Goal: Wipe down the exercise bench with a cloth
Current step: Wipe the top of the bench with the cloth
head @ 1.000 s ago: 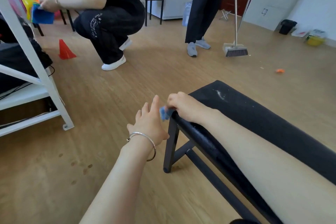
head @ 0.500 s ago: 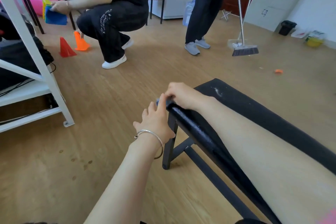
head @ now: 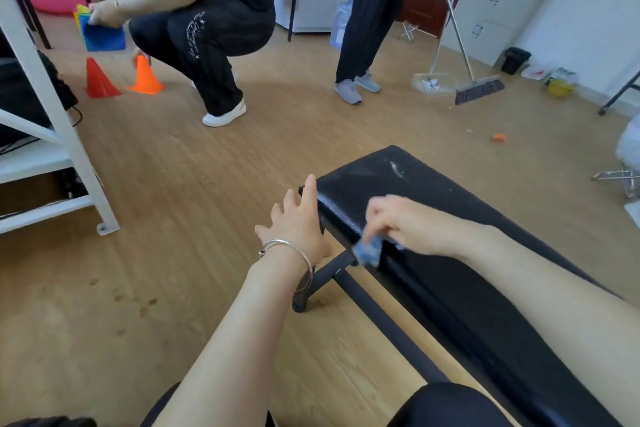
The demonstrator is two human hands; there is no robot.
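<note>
Head view (the only one)

Right hand [head: 412,224]: thumb and fingertips pinch a small blue cloth [head: 369,250], crumpled. They hold it against the near long edge of the black padded exercise bench [head: 429,184], a little back from its end corner. The hand is blurred, so it is probably mid-stroke.

Left hand [head: 298,222]: fingers straight and slightly spread, holding nothing. The forefinger lies against the bench's end corner and the palm sits beside the end face. Pressing or only touching: cannot tell. A thin silver bangle [head: 291,250] is on that wrist.

Change: a second ago, and again half a second ago, the right hand sat on the end corner itself, with the cloth tucked at the edge right next to the left hand. It has now come back along the near edge toward the body, and the two hands are apart. The left hand has kept its place by the end.

Reading: the end corner looks done, and the stroke now runs down the side edge. A whitish smear [head: 396,167] remains on the top pad near the far end, so that part is judged still unwiped and most of the task is outstanding.

Next: carry the cloth on along the edge, then across the top over the smear. Little cloth shows under the fingers, so bare fingertips may rub the pad instead
</note>
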